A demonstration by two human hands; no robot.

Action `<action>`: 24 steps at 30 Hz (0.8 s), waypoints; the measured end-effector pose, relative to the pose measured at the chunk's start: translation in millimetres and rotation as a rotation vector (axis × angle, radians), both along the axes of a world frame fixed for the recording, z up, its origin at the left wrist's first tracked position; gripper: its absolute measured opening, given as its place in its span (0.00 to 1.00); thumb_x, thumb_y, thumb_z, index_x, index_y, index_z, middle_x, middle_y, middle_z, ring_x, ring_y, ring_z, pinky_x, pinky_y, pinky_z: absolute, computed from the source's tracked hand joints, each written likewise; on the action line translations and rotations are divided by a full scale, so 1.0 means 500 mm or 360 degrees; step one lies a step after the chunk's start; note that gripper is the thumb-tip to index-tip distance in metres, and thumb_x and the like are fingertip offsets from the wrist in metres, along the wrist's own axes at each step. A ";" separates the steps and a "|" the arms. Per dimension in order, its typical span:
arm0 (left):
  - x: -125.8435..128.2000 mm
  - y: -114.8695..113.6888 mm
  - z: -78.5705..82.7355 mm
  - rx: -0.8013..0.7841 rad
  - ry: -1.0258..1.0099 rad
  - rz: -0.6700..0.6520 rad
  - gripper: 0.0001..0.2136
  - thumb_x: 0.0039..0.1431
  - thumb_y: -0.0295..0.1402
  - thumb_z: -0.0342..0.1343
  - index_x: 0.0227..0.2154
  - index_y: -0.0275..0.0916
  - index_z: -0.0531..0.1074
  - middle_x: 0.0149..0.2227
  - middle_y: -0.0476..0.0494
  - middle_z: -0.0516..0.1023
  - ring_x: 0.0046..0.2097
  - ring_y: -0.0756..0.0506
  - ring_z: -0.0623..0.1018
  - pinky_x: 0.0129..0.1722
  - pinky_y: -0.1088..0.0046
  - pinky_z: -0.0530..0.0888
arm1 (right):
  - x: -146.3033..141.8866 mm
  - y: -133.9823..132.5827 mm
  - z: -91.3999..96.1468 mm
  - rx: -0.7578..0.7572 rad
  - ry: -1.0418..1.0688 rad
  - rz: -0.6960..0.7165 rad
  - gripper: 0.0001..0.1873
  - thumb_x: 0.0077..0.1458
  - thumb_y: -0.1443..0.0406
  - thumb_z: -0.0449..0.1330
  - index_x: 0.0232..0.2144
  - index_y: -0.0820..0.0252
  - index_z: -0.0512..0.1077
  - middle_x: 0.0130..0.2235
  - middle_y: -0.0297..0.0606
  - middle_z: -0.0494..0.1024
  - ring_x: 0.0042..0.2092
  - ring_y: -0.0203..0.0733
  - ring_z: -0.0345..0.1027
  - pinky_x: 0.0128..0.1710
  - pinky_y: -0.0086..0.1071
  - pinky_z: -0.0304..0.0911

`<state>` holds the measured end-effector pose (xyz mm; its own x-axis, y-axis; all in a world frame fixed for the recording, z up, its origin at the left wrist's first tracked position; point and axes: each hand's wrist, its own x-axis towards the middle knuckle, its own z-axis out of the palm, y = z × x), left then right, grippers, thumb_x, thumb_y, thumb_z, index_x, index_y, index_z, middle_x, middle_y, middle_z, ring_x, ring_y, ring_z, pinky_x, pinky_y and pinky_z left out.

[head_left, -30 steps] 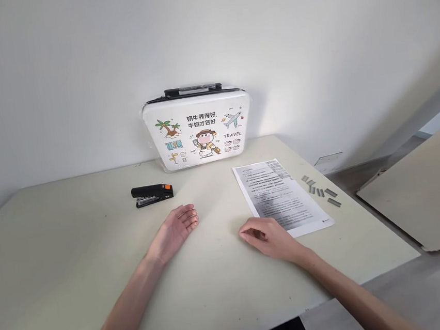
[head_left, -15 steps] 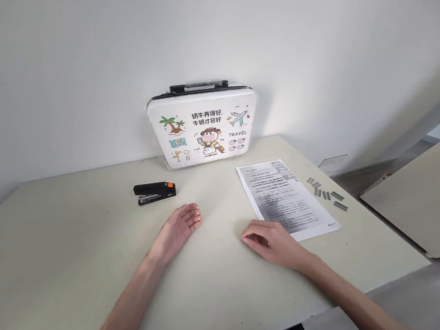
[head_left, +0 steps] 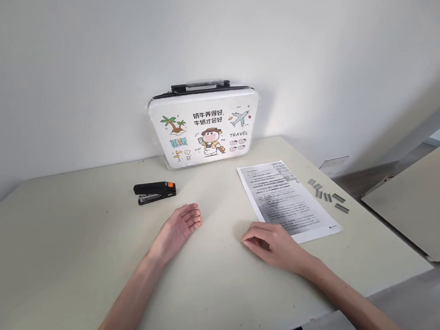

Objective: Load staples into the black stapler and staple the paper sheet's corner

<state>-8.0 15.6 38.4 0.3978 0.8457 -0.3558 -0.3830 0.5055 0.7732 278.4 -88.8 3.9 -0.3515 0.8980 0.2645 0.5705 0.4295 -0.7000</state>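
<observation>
My left hand lies on the pale table, palm turned up, fingers stretched out and empty. A black stapler with an orange tab sits a little beyond it to the left. My right hand rests on the table with its fingers loosely curled, nothing visible in them, its knuckles touching the near left corner of a printed paper sheet. Several grey staple strips lie to the right of the sheet.
A white case with cartoon travel drawings and a black handle stands upright against the wall at the back of the table. A second table top is off to the right, across a gap of grey floor.
The view has shifted slightly down and left. Both hands stay where they were on the table.
</observation>
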 end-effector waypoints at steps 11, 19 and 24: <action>-0.001 0.000 0.001 0.0029 0.0007 -0.0028 0.06 0.66 0.32 0.61 0.41 0.35 0.80 0.39 0.40 0.79 0.40 0.46 0.78 0.48 0.68 0.76 | 0.133 -0.036 0.029 -0.0048 -0.0187 -0.0544 0.20 0.73 0.52 0.52 0.60 0.47 0.72 0.64 0.44 0.74 0.62 0.53 0.71 0.42 0.40 0.79; 0.000 -0.002 0.005 0.0099 0.0056 -0.0054 0.07 0.65 0.34 0.63 0.41 0.35 0.80 0.40 0.41 0.78 0.41 0.45 0.77 0.48 0.68 0.75 | 0.274 -0.095 -0.054 0.0018 -0.0800 -0.0760 0.30 0.75 0.49 0.45 0.75 0.43 0.55 0.77 0.33 0.54 0.78 0.55 0.44 0.74 0.58 0.53; 0.004 -0.009 0.000 0.0284 0.0137 -0.0072 0.11 0.64 0.39 0.65 0.42 0.36 0.80 0.40 0.40 0.79 0.40 0.44 0.78 0.46 0.66 0.75 | 0.247 -0.142 -0.085 0.0125 -0.0919 -0.0735 0.31 0.75 0.50 0.45 0.76 0.38 0.51 0.78 0.29 0.50 0.78 0.55 0.44 0.75 0.59 0.50</action>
<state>-6.1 11.0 38.3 0.4112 0.8804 -0.2363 -0.2914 0.3726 0.8811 402.0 -159.7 -38.4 -0.0454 0.9742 0.2211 0.9730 0.0933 -0.2111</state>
